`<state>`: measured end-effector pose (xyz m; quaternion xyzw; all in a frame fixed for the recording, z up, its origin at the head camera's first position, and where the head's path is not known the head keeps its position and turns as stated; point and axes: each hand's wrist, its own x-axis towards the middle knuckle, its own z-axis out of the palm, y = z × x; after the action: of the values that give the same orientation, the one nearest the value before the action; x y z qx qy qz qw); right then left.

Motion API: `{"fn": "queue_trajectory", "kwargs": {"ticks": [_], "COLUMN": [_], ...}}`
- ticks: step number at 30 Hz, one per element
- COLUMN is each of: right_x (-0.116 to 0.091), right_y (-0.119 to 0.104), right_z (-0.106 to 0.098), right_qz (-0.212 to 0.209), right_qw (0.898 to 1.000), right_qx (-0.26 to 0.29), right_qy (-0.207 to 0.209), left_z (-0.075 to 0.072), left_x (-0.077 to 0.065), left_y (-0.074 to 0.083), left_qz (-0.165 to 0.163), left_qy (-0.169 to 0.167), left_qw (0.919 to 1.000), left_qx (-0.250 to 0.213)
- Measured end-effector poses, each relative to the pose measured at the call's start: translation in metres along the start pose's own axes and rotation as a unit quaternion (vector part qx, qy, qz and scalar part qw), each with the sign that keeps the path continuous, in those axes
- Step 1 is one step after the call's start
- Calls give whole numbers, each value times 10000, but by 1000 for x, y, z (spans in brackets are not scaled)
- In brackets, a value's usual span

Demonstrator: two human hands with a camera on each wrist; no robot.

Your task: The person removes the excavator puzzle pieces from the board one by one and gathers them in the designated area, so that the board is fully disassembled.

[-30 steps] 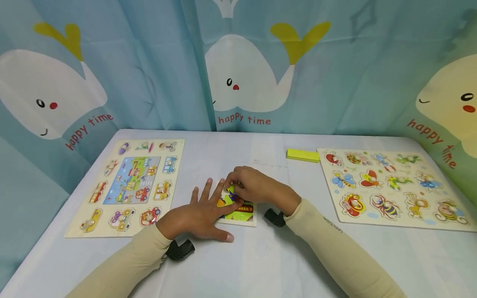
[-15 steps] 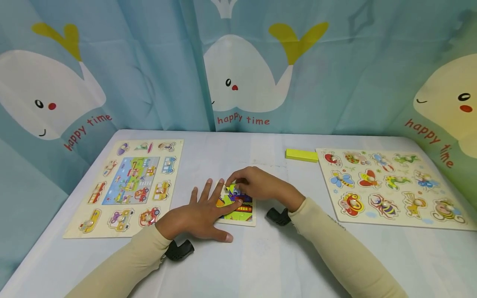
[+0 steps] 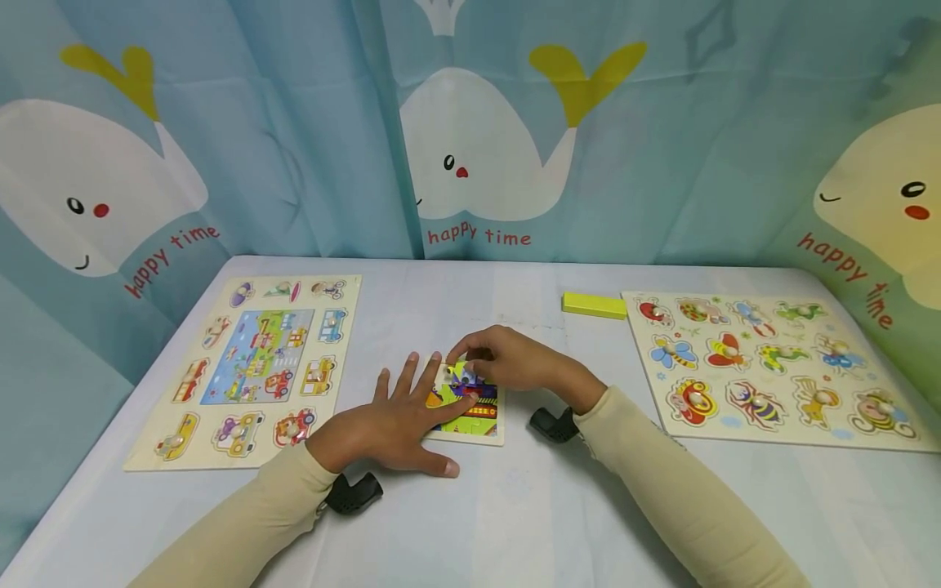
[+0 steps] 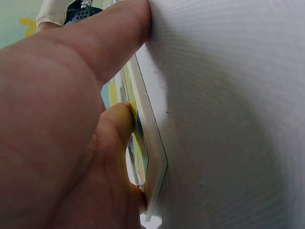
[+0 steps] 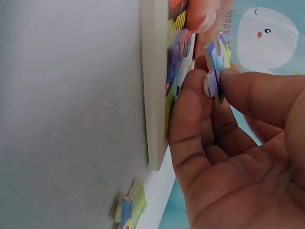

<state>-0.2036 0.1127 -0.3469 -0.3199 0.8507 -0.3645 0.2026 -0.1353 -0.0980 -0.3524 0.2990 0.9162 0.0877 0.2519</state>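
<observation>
A small jigsaw board (image 3: 485, 438) lies flat at the middle of the table, assembled pieces showing on its colourful picture. My left hand (image 3: 400, 429) rests over its left part with fingers spread, the index fingertip on the picture. Between thumb and fingers, my right hand (image 3: 518, 363) pinches a blue and yellow jigsaw piece (image 5: 217, 71), tilted on edge just above the board's far part. In the right wrist view, a loose jigsaw piece (image 5: 129, 207) lies on the table beyond the board's corner; my right hand covers that spot in the head view.
A vehicle peg puzzle (image 3: 202, 441) lies at left, an insect peg puzzle (image 3: 719, 420) at right. Touching the latter's far left corner is a yellow-green block (image 3: 594, 305). A whale-print curtain (image 3: 331, 163) hangs behind the table.
My right hand has shifted slightly right and the jigsaw piece in it has tipped up, showing more of the board. My left hand stays put.
</observation>
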Motion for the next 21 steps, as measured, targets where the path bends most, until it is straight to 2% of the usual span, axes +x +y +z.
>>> {"fn": "queue_trajectory", "kwargs": {"ticks": [11, 16, 21], "right_x": [-7, -15, -25], "right_y": [4, 7, 11], "right_z": [-6, -14, -25], "right_qz": [96, 94, 148], "right_qw": [9997, 9997, 9995], "right_qx": [103, 32, 205], "right_qy": [206, 232, 183], "left_z": [0, 0, 1], "left_x": [0, 1, 2], "left_y": [1, 1, 1], "left_qz": [-19, -41, -61], "left_qy": [23, 60, 120], "left_qw": [10000, 10000, 9999], "left_qx": [28, 63, 77]}}
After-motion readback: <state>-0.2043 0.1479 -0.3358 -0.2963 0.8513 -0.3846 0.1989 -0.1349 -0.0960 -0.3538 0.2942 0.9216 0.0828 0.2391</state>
